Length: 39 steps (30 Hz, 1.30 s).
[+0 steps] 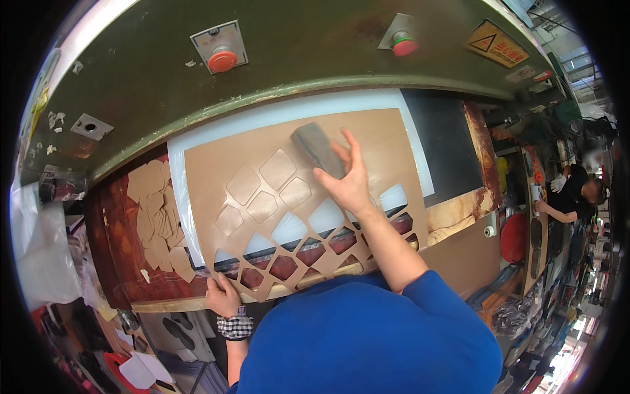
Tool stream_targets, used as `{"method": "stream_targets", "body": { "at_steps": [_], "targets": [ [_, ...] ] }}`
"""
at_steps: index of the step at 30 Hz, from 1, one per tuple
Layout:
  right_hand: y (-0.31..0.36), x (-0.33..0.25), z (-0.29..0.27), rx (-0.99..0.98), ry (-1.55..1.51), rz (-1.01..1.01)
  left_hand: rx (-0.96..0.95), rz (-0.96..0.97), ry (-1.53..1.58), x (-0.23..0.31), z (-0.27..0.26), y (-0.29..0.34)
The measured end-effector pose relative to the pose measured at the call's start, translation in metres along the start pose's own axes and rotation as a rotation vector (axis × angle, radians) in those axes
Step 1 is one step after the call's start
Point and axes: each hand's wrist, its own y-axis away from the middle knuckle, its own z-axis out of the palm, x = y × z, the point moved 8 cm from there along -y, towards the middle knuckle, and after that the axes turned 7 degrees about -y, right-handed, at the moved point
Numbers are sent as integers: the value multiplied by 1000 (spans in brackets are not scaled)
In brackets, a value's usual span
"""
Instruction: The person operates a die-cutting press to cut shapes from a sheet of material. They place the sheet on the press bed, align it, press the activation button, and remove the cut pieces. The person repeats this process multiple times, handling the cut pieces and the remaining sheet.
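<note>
A tan sheet (387, 134) lies over a white board on the press bed. Its near part has rows of cut-out openings, and several cut outlines show farther in. My right hand (350, 187) grips a grey, block-like cutting die (314, 146), tilted over the sheet's uncut far part. The thumb is on its near side; the index finger stands away from it. Some fingers are partly hidden by the die. At the sheet's near left corner, my left hand (223, 295) pinches the edge, its fingers closed on it.
Loose tan cut pieces (154, 220) are heaped left of the sheet. A green press beam (295, 52) with a red button (222, 59) and a red-and-green button (404, 44) spans the far side. A black panel (443, 141) lies right. Another person (572, 197) stands far right.
</note>
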Motion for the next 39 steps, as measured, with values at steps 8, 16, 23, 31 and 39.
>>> {"method": "stream_targets", "body": {
  "at_steps": [8, 16, 23, 31, 39],
  "targets": [
    [20, -18, 16, -39, 637, -529, 38, 11, 6, -1, -3, -1],
    [-18, -63, -74, 339, 315, -374, 48, -76, -32, -2, -12, -3],
    [-64, -147, -114, 553, 751, -602, 59, -69, -80, 32, -43, -6],
    [-46, -113, -210, 521, 692, -565, -2, -4, -80, 127, -55, -1],
    [63, -42, -297, 552, 541, -23, 89, 9, -18, 114, -44, 0]
  ]
}}
